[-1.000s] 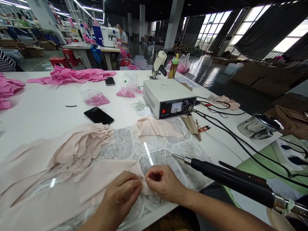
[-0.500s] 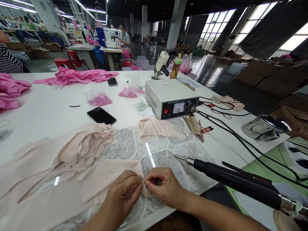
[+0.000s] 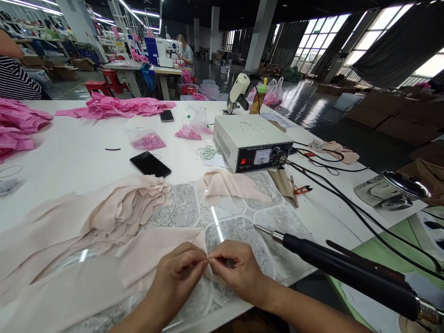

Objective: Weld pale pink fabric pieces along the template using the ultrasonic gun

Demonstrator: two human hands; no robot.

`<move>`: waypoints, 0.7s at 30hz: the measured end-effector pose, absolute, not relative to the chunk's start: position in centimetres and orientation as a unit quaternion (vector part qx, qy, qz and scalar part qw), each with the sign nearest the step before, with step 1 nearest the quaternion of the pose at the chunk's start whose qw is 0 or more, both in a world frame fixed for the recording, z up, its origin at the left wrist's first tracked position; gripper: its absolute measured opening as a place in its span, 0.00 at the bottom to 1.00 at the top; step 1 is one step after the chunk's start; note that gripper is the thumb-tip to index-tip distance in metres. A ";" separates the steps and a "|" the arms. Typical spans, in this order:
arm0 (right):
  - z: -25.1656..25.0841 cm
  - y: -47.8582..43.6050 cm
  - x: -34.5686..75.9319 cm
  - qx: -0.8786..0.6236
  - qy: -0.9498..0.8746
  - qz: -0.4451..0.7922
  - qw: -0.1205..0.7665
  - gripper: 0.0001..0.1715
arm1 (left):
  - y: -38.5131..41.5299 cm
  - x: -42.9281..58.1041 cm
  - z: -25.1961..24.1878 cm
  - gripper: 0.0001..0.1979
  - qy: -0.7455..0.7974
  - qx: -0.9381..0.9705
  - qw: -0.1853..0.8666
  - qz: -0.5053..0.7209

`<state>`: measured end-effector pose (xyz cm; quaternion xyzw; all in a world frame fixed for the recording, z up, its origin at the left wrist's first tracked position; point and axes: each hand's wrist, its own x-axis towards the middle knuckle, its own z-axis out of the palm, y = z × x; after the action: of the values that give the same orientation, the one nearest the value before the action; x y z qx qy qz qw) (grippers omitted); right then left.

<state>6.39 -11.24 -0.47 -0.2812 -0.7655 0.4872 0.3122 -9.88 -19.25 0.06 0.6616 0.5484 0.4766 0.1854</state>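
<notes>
The left hand (image 3: 178, 273) and right hand (image 3: 239, 266) meet near the worktop's near edge, thumbs and fingertips of both pressed together on the tip of one pale peach, flat cloth strip (image 3: 159, 249), the left fingers touching the right ones; exactly what lies between them is too small to make out. The strip stretches leftward from there. Just right of the hands, one black cylindrical tool with a metal tip (image 3: 333, 259) slants across the worktop's near right corner. Beyond lie one layered pile of pale peach cloth pieces (image 3: 128, 208), one loose folded peach piece (image 3: 236, 185), two black rectangular phones (image 3: 151, 164), two clear plastic bags of pink bits (image 3: 148, 139) and one boxy off-white metal unit (image 3: 253, 134). One shiny lidded cup (image 3: 390, 190) stands by the right edge. A glossy grey patterned sheet (image 3: 185, 206) covers part of the white worktop (image 3: 86, 164). Behind, a co-worker (image 3: 188, 53) is at a sewing machine (image 3: 163, 52); tall windows (image 3: 321, 34) line the right.
</notes>
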 end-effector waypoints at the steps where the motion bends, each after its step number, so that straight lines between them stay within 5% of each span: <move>1: -0.4 -11.3 6.4 -0.279 -0.772 0.477 0.314 0.10 | -19.2 -9.8 0.2 0.09 0.547 0.660 0.193 0.477; 21: -0.1 -10.5 6.5 -0.346 -0.755 0.475 0.291 0.08 | -19.4 -10.0 0.9 0.08 0.589 0.593 0.271 0.477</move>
<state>6.48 -10.48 -0.13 -0.3464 -0.7552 0.4746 0.2905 -9.98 -19.36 0.94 0.5929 0.5892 0.4775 0.2708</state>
